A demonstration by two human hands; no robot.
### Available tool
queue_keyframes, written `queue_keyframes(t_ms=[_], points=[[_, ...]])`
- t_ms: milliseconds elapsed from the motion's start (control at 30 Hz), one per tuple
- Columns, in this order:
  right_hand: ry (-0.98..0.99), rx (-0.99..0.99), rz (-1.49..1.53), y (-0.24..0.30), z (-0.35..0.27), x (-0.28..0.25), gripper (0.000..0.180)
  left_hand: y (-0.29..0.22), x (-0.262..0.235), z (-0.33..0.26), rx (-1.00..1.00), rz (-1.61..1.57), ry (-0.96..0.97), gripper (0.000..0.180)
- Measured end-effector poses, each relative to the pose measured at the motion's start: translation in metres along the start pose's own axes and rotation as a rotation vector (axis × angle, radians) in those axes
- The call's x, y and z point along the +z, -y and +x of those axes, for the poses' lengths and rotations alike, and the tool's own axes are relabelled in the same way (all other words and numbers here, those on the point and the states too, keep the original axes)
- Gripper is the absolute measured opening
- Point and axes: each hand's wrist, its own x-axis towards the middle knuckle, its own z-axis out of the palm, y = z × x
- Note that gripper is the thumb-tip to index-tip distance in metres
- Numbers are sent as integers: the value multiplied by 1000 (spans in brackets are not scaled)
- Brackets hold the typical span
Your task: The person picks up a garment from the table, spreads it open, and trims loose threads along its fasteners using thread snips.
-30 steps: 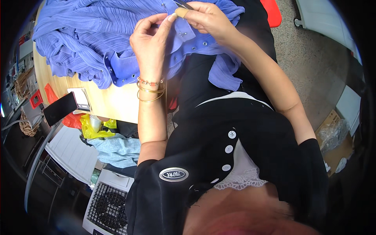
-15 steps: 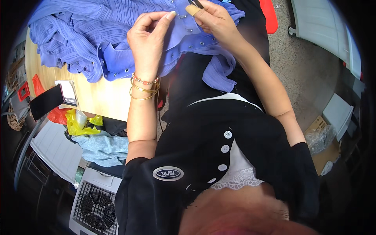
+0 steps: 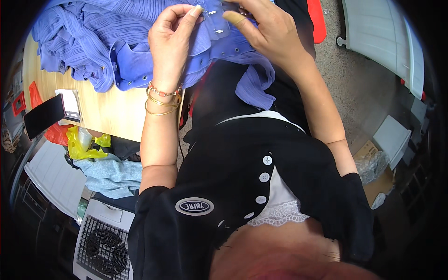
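Note:
A blue-purple ribbed knit garment [image 3: 135, 65] with metal eyelets along its band lies bunched over the table's edge and my lap. At its top my left hand [image 3: 170, 44] pinches the edge of a smooth, see-through bluish strip [image 3: 215, 25] that carries small metal fasteners. Bracelets circle that wrist. To the right of the strip is my right hand [image 3: 273, 35], with a tan wrap on the thumb, which stands apart from the forefinger. Something small and dark [image 3: 243, 11] shows in its grip, mostly covered by the fingers. The forefinger's tip reaches the upper picture edge.
The light wooden table [image 3: 116, 114] bears a dark phone-like slab [image 3: 44, 116] on its left. Below it are a yellow plastic bag [image 3: 81, 142], a light-blue knit [image 3: 109, 175] and a fan-grilled unit [image 3: 105, 247]. At right stand a white wheeled panel [image 3: 382, 42] and cardboard [image 3: 380, 186].
My right thumb and forefinger have parted, and the black tip between them is no longer plain to see. My left hand still pinches the strip, now slightly higher and further left in view.

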Motion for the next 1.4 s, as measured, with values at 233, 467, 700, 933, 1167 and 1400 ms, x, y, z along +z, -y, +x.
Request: queue_keyframes(t_ms=[233,467,700,933,1167,1400], points=[[40,-124,-161,6,6,1,23,2,0,0,13,16,-32,18],[38,-138,-242,7,9,4,18,-11,9,-5,-15,13,-44,18],[29,-116,-264,7,8,7,16,-15,7,-5,-38,0,-24,18],[-3,-80,-200,6,10,-2,21,-19,8,-7,-30,-74,-28,19],[-96,-29,-149,-3,7,-4,27,-22,10,-10,65,-66,-44,14],[-131,-30,-82,-9,8,4,26,-26,8,-11,155,-164,-124,11]])
